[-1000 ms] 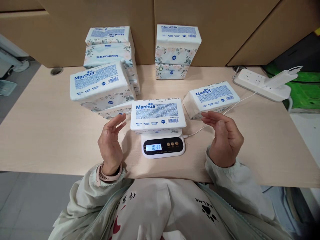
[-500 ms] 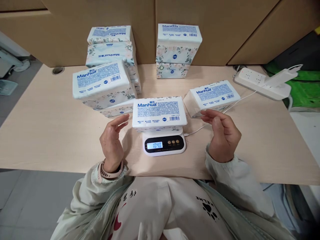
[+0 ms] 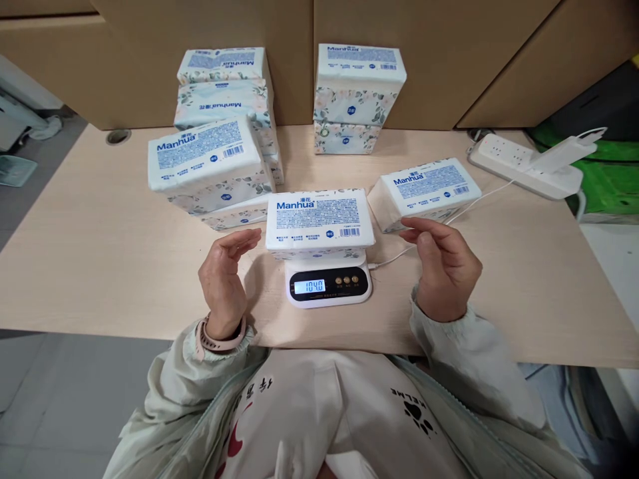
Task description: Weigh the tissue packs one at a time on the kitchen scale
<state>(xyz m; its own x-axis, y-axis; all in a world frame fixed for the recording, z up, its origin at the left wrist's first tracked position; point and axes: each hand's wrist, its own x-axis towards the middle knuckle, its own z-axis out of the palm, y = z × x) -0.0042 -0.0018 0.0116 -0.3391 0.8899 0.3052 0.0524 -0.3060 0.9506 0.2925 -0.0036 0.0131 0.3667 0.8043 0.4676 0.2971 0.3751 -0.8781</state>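
A wrapped pack of tissues (image 3: 319, 221) with blue "Manhua" print lies flat on a white digital scale (image 3: 328, 298), whose lit display reads 104.0. My left hand (image 3: 227, 283) is just left of that pack, fingers stretched toward it, apart from it and holding nothing. On the other side my right hand (image 3: 442, 266) hovers with extended fingers, nothing in it. Its fingertips are close to the front of another tissue pack (image 3: 429, 189); whether they touch it I cannot tell.
Several tissue packs (image 3: 204, 159) are stacked at the back left. Two more packs (image 3: 357, 86) stand piled before the brown panel. A white power strip (image 3: 524, 163) lies at the right, and a thin white cable (image 3: 492, 193) runs from there toward the scale.
The view has shifted very slightly. Both hands, the pack and the scale reading stay as they were.
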